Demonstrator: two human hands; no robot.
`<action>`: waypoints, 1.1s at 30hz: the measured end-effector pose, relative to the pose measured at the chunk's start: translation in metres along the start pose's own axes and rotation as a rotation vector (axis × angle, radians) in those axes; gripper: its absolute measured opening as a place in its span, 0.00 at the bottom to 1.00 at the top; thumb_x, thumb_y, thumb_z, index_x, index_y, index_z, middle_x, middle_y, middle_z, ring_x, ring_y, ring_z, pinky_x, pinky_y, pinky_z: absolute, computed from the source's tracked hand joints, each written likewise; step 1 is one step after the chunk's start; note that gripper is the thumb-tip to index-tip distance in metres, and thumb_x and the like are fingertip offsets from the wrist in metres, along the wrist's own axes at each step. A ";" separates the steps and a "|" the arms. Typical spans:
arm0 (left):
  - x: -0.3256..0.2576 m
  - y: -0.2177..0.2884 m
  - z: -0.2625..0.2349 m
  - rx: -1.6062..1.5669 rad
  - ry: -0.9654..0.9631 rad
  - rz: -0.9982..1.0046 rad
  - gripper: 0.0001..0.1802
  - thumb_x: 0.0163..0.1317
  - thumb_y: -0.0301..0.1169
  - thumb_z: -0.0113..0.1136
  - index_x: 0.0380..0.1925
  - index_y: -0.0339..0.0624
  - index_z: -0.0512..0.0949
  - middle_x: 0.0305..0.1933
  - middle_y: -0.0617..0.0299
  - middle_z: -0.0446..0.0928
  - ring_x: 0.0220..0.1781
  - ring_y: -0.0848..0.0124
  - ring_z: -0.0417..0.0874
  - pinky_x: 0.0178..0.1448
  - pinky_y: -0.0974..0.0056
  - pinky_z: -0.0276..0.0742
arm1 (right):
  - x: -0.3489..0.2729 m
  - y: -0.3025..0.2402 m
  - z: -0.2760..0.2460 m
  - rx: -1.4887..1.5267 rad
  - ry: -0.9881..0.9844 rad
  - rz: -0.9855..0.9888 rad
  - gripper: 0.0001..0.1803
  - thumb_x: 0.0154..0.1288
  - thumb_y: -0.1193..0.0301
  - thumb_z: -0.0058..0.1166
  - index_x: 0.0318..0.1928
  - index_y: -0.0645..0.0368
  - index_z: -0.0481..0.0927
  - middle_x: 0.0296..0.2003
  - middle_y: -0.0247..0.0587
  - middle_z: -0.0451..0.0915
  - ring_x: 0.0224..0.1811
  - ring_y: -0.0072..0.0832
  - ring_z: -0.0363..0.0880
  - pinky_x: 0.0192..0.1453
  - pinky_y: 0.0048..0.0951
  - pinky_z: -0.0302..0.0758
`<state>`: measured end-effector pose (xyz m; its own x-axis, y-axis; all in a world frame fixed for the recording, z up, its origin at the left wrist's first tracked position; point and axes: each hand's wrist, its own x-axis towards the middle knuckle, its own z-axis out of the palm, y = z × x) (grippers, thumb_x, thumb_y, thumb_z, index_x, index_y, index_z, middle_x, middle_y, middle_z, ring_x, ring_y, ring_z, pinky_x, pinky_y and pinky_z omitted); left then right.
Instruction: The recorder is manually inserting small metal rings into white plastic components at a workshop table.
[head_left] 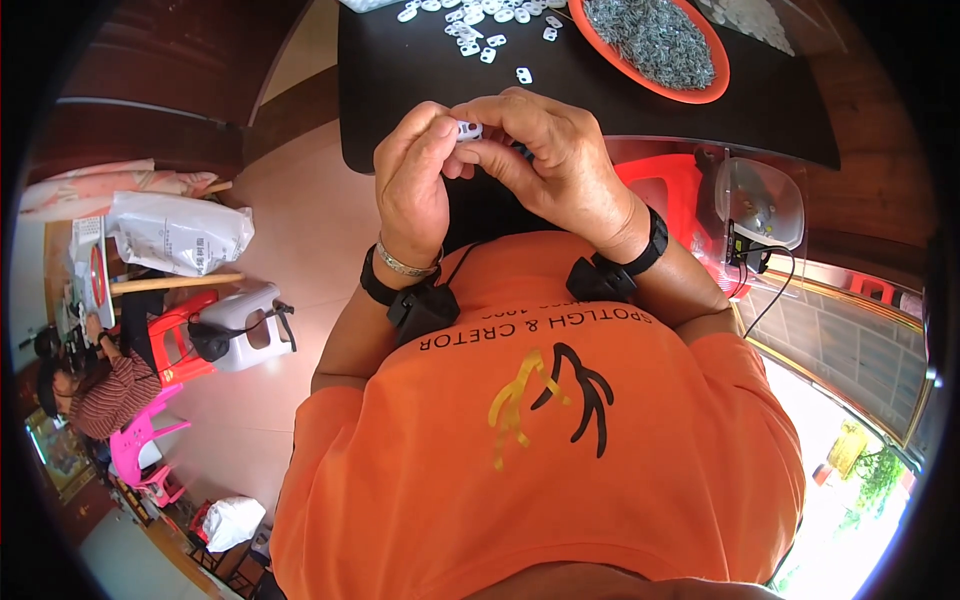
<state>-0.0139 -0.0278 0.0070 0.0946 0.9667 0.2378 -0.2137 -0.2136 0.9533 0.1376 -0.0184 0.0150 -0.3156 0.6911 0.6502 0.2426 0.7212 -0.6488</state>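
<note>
Your left hand [413, 180] and right hand [545, 160] meet above the near edge of the black desk [400, 90]; the fingers of both are closed tight on one small white plastic clip [469, 130], held up close, likely so you can see the fit; whether anything else sits in the right fingers I cannot tell; more white clips [480, 30] lie scattered on the desk; the round orange plastic bowl [715, 70] beside them is heaped with small grey metal pieces [650, 40].

Bench [420, 60]: matt black, smooth. Clips [470, 130]: white glossy plastic, more loose on bench. Tray [722, 70]: orange plastic, smooth; holds dull grey metal bits [650, 35]. Wristbands [655, 240]: black matt. Bangle [405, 266]: shiny metal. Shirt [600, 450]: orange cloth.
</note>
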 end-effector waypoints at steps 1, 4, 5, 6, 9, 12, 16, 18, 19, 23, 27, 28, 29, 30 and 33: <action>0.000 0.000 0.000 -0.027 0.002 -0.009 0.16 0.66 0.35 0.46 0.24 0.34 0.71 0.21 0.66 0.65 0.23 0.79 0.64 0.29 0.72 0.61 | 0.000 0.000 0.000 0.001 0.000 0.000 0.14 0.57 0.77 0.63 0.44 0.61 0.78 0.30 0.39 0.81 0.29 0.27 0.82 0.31 0.23 0.78; -0.002 -0.001 0.003 -0.098 0.025 -0.043 0.15 0.64 0.34 0.46 0.24 0.35 0.70 0.20 0.66 0.65 0.22 0.79 0.63 0.28 0.72 0.60 | -0.001 0.000 0.001 -0.011 -0.020 -0.028 0.13 0.58 0.78 0.61 0.44 0.60 0.77 0.30 0.39 0.81 0.29 0.30 0.82 0.30 0.25 0.78; -0.003 -0.002 0.003 -0.098 0.026 -0.044 0.15 0.64 0.34 0.46 0.24 0.35 0.70 0.20 0.66 0.65 0.22 0.79 0.63 0.28 0.72 0.60 | -0.001 -0.001 0.001 -0.023 -0.031 -0.038 0.13 0.59 0.78 0.61 0.44 0.60 0.76 0.30 0.39 0.81 0.29 0.30 0.82 0.30 0.25 0.78; -0.003 -0.002 0.003 -0.126 0.029 -0.059 0.14 0.64 0.33 0.46 0.23 0.35 0.70 0.20 0.66 0.64 0.21 0.79 0.62 0.27 0.72 0.59 | -0.001 -0.001 0.001 -0.036 -0.042 -0.048 0.12 0.59 0.78 0.60 0.44 0.61 0.76 0.30 0.39 0.81 0.29 0.31 0.82 0.30 0.26 0.78; -0.005 -0.004 0.002 -0.157 0.038 -0.057 0.13 0.62 0.32 0.45 0.23 0.35 0.70 0.19 0.67 0.64 0.20 0.80 0.60 0.25 0.73 0.57 | -0.003 -0.001 0.002 -0.032 -0.038 -0.066 0.13 0.59 0.78 0.60 0.44 0.61 0.75 0.31 0.40 0.81 0.29 0.32 0.83 0.30 0.27 0.78; -0.005 -0.006 0.003 -0.147 0.057 -0.016 0.13 0.61 0.32 0.45 0.22 0.35 0.70 0.19 0.68 0.63 0.20 0.81 0.59 0.23 0.73 0.54 | -0.003 -0.001 0.005 -0.056 -0.015 -0.097 0.13 0.58 0.78 0.61 0.44 0.60 0.75 0.31 0.41 0.81 0.30 0.34 0.83 0.31 0.28 0.79; -0.007 -0.007 0.007 -0.145 0.114 0.036 0.13 0.61 0.32 0.44 0.21 0.35 0.70 0.19 0.69 0.63 0.18 0.83 0.57 0.21 0.73 0.51 | -0.003 -0.002 0.006 -0.057 -0.019 -0.104 0.13 0.58 0.78 0.61 0.44 0.60 0.75 0.31 0.41 0.81 0.30 0.35 0.83 0.31 0.27 0.79; -0.009 -0.009 0.006 -0.135 0.106 0.041 0.13 0.61 0.31 0.44 0.22 0.35 0.70 0.19 0.69 0.63 0.18 0.83 0.57 0.21 0.73 0.51 | -0.004 -0.002 0.007 -0.064 -0.024 -0.109 0.13 0.58 0.78 0.61 0.44 0.60 0.75 0.31 0.41 0.81 0.30 0.35 0.83 0.32 0.27 0.79; -0.010 -0.010 0.006 -0.125 0.096 0.048 0.13 0.61 0.31 0.44 0.22 0.35 0.70 0.19 0.69 0.63 0.18 0.83 0.57 0.21 0.73 0.51 | -0.005 -0.002 0.007 -0.063 -0.025 -0.108 0.13 0.58 0.78 0.61 0.44 0.60 0.75 0.31 0.41 0.81 0.30 0.35 0.83 0.32 0.27 0.79; -0.007 -0.008 0.000 -0.095 0.061 0.047 0.13 0.62 0.32 0.44 0.22 0.35 0.70 0.19 0.68 0.63 0.19 0.82 0.58 0.22 0.73 0.53 | -0.004 0.001 0.006 0.009 -0.011 -0.111 0.13 0.59 0.79 0.60 0.45 0.61 0.76 0.32 0.41 0.82 0.31 0.32 0.83 0.33 0.26 0.79; -0.003 -0.005 0.000 0.067 0.070 0.139 0.15 0.65 0.34 0.46 0.23 0.35 0.70 0.20 0.67 0.64 0.22 0.80 0.60 0.26 0.72 0.56 | -0.002 -0.003 0.008 0.206 0.040 0.109 0.11 0.60 0.80 0.60 0.44 0.64 0.77 0.33 0.37 0.83 0.33 0.24 0.83 0.36 0.22 0.80; -0.005 -0.002 0.001 0.135 0.103 0.182 0.16 0.66 0.35 0.47 0.23 0.35 0.69 0.20 0.67 0.64 0.23 0.80 0.60 0.27 0.72 0.57 | -0.003 -0.004 0.008 0.207 0.045 0.108 0.11 0.60 0.80 0.60 0.44 0.64 0.77 0.33 0.37 0.83 0.33 0.24 0.83 0.36 0.22 0.80; -0.005 -0.002 0.000 0.139 0.099 0.182 0.16 0.66 0.35 0.47 0.23 0.35 0.69 0.20 0.67 0.64 0.23 0.80 0.60 0.27 0.72 0.57 | -0.004 -0.005 0.006 0.275 0.018 0.238 0.10 0.61 0.79 0.60 0.42 0.64 0.78 0.33 0.37 0.83 0.34 0.22 0.83 0.38 0.21 0.80; -0.005 -0.003 -0.001 0.136 0.097 0.195 0.16 0.67 0.35 0.47 0.24 0.35 0.69 0.20 0.67 0.65 0.23 0.80 0.61 0.27 0.72 0.57 | -0.004 -0.006 0.005 0.343 -0.009 0.367 0.08 0.61 0.79 0.61 0.41 0.65 0.78 0.33 0.37 0.83 0.35 0.20 0.83 0.40 0.20 0.80; -0.004 -0.004 -0.005 0.145 0.078 0.200 0.16 0.67 0.35 0.47 0.24 0.35 0.69 0.20 0.67 0.65 0.23 0.80 0.61 0.27 0.71 0.57 | -0.005 -0.007 0.006 0.385 -0.051 0.365 0.06 0.62 0.77 0.60 0.38 0.65 0.79 0.31 0.37 0.83 0.36 0.19 0.83 0.41 0.19 0.79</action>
<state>-0.0179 -0.0304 0.0009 -0.0121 0.9099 0.4147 -0.0789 -0.4143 0.9067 0.1319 -0.0271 0.0137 -0.3203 0.8836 0.3414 -0.0062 0.3584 -0.9335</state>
